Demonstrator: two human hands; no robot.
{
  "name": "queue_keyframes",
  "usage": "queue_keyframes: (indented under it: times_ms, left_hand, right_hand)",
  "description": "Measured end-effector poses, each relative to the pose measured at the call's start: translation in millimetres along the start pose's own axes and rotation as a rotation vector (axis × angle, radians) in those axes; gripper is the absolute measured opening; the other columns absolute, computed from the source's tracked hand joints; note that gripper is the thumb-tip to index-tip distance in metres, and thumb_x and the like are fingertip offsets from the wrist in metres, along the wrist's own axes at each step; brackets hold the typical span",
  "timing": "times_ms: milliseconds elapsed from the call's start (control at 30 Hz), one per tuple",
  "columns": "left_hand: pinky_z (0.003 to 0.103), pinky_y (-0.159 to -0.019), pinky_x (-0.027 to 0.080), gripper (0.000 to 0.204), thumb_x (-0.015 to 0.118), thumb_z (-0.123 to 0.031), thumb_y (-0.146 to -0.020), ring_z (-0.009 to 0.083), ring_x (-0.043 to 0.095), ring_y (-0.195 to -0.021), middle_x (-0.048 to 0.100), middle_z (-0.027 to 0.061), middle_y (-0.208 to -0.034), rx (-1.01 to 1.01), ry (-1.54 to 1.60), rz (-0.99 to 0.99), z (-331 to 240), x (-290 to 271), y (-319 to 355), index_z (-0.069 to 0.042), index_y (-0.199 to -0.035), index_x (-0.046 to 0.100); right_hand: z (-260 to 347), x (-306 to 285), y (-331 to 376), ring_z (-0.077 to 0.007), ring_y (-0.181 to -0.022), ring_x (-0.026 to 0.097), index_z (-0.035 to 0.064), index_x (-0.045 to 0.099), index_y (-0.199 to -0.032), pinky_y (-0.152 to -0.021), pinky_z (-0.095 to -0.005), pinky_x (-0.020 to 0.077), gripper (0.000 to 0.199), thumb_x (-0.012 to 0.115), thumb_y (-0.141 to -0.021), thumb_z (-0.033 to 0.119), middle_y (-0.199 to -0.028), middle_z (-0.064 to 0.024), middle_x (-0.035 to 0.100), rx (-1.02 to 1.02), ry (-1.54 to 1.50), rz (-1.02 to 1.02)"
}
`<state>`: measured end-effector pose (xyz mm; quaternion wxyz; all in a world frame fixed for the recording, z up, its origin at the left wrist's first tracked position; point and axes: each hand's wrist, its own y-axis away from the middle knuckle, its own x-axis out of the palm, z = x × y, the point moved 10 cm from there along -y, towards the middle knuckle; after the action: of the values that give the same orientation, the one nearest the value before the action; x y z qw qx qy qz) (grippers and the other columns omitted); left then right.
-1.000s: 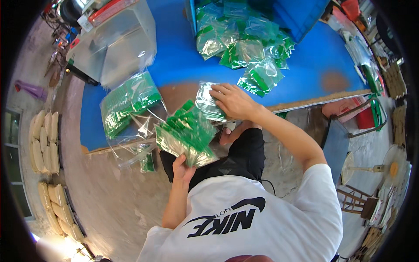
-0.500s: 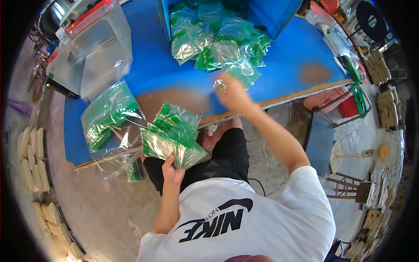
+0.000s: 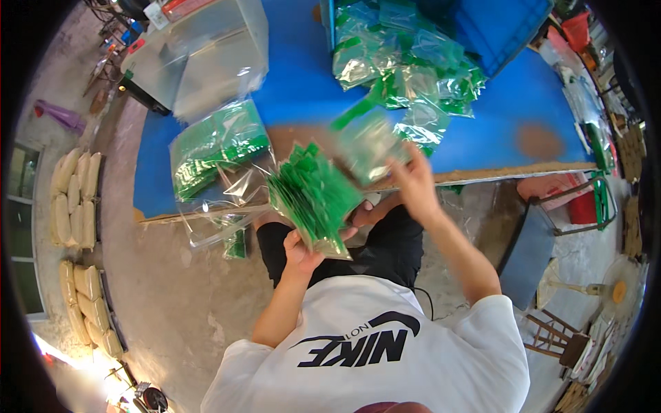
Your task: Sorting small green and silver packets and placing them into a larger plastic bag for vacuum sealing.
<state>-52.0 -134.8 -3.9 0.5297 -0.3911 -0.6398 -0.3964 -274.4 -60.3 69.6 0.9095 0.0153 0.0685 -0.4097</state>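
My left hand (image 3: 303, 255) is closed round the lower end of a fanned stack of green-and-clear plastic packets (image 3: 313, 195), held above my lap at the table's near edge. To its right, my right hand (image 3: 415, 180) grips a single green-and-clear packet (image 3: 372, 144), blurred by motion, just off the stack. Beyond it lies a loose heap of similar packets (image 3: 399, 58), spilling from a blue crate (image 3: 506, 34) tipped on its side. A large clear bag (image 3: 217, 148) filled with stacked green packets rests left of my left hand, its loose mouth hanging over the edge.
A translucent plastic bin (image 3: 220, 51) stands at the table's far left. The blue table (image 3: 296, 89) has a worn wooden front edge. On the right are a dark-topped cart (image 3: 520, 241), a standing fan (image 3: 616, 286) and a wooden stool (image 3: 561, 337). Tan sacks (image 3: 74, 199) are stacked left.
My right hand has drawn back from the heap toward the stack, bringing one packet with it. The stack in my left hand has tilted and fanned more. The whole view has shifted.
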Motion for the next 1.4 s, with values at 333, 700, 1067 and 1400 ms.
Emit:
queue_keyframes:
  times_ms: [333, 700, 1067, 1400]
  left_hand:
    - [0.041, -0.102, 0.047, 0.078, 0.082, -0.006, -0.074, 0.0243, 0.059, -0.116, 0.059, 0.0105, -0.129, 0.31, -1.17, -0.084, -88, 75, -58, -0.005, -0.141, 0.043]
    - [0.039, -0.113, 0.035, 0.118, 0.09, -0.007, -0.067, 0.0238, 0.04, -0.137, 0.041, 0.0136, -0.146, 0.348, -1.559, 0.111, -92, 85, -93, -0.006, -0.155, 0.011]
    - [0.037, -0.116, 0.031, 0.127, 0.089, -0.004, -0.069, 0.024, 0.035, -0.142, 0.029, 0.0135, -0.158, 0.51, -1.408, 0.069, -104, 118, -93, -0.013, -0.161, 0.002]
    - [0.036, -0.116, 0.03, 0.126, 0.09, -0.006, -0.068, 0.0221, 0.035, -0.142, 0.035, 0.0113, -0.155, 0.482, -1.296, 0.098, -104, 98, -102, -0.008, -0.16, 0.005]
  right_hand:
    - [114, 66, -20, -0.0272, -0.124, 0.049, 0.0044, 0.029, -0.153, -0.109, -0.042, 0.0396, 0.117, 0.094, -0.063, 0.042, -0.133, -0.015, 0.049, -0.444, 0.223, 0.438]
    - [45, 92, -33, -0.0416, -0.12, 0.057, 0.0016, 0.035, -0.141, -0.099, -0.0451, 0.0468, 0.096, 0.09, -0.067, 0.029, -0.127, -0.0259, 0.058, -0.346, 0.292, 0.355]
    - [51, 100, -43, -0.0401, -0.119, 0.059, 0.0032, 0.032, -0.14, -0.096, -0.0435, 0.0491, 0.096, 0.091, -0.066, 0.021, -0.127, -0.0238, 0.06, -0.295, 0.222, 0.445]
    - [41, 101, -43, -0.0399, -0.119, 0.059, 0.0018, 0.032, -0.142, -0.097, -0.0457, 0.0491, 0.102, 0.092, -0.064, 0.027, -0.128, -0.0222, 0.059, -0.446, 0.319, 0.439]
